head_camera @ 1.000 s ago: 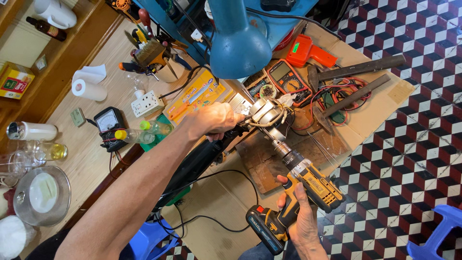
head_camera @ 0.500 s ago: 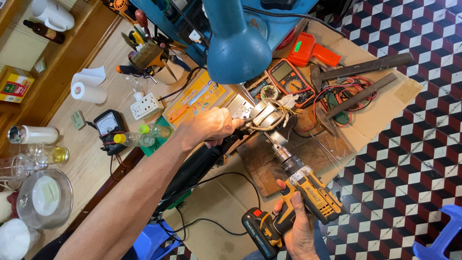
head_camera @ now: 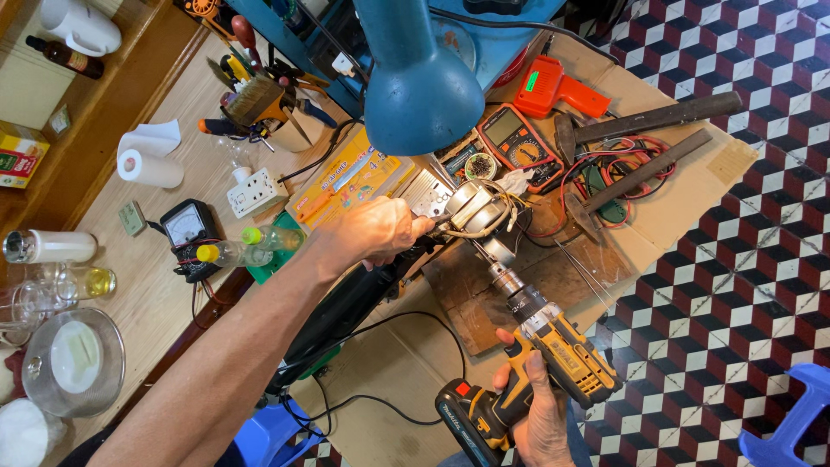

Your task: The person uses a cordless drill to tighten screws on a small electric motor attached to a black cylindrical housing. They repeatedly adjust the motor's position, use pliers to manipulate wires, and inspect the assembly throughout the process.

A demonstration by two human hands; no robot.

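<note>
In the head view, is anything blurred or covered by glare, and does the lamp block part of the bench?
Head view: evenly lit, sharp, no strong glare; the blue lamp shade hides the bench behind it; the drill and both hands are clear.

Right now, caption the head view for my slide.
Left hand steadies a small motor while right hand drives a yellow cordless drill into it.

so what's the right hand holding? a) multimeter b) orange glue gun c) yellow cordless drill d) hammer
c: the right hand grips the handle of the yellow drill, whose chuck points up at the small motor steadied by the left hand.
</note>
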